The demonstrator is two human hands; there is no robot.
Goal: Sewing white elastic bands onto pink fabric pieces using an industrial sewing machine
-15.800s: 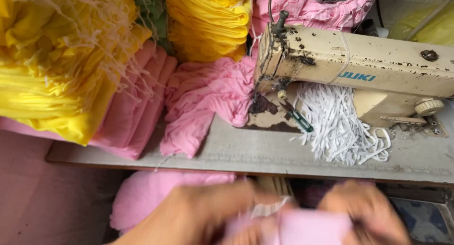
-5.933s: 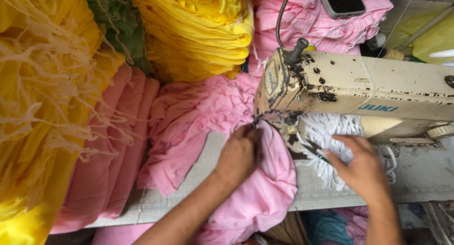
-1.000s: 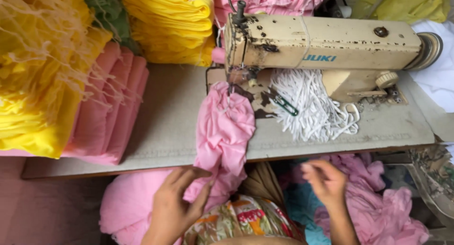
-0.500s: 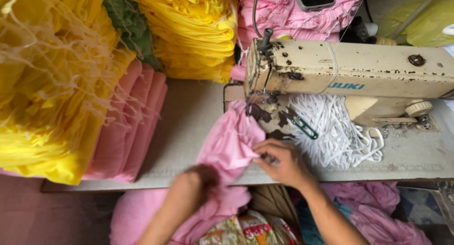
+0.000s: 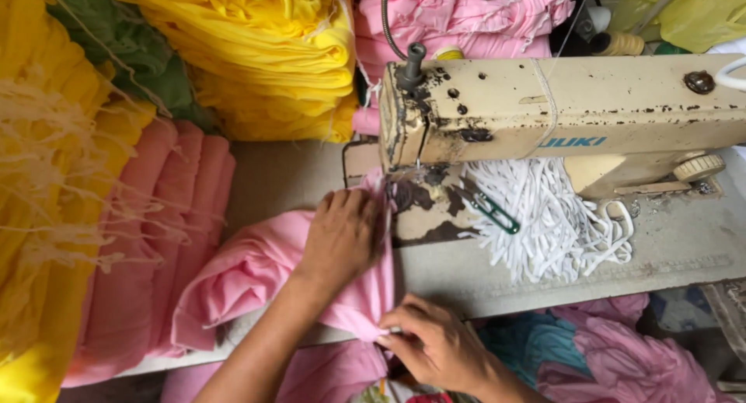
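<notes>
The pink fabric piece (image 5: 264,275) is lying across the table edge, its long axis running from the needle area of the one cream sewing machine (image 5: 559,111) toward the person. The left hand (image 5: 342,236), nearer the needle, is pressing flat on it. The right hand (image 5: 439,345) is pinching its near edge, beside one pile of white elastic cord (image 5: 556,224).

Bright, even daylight; soft shadows; sharp mid-frame; slight blur at btm edge.
</notes>
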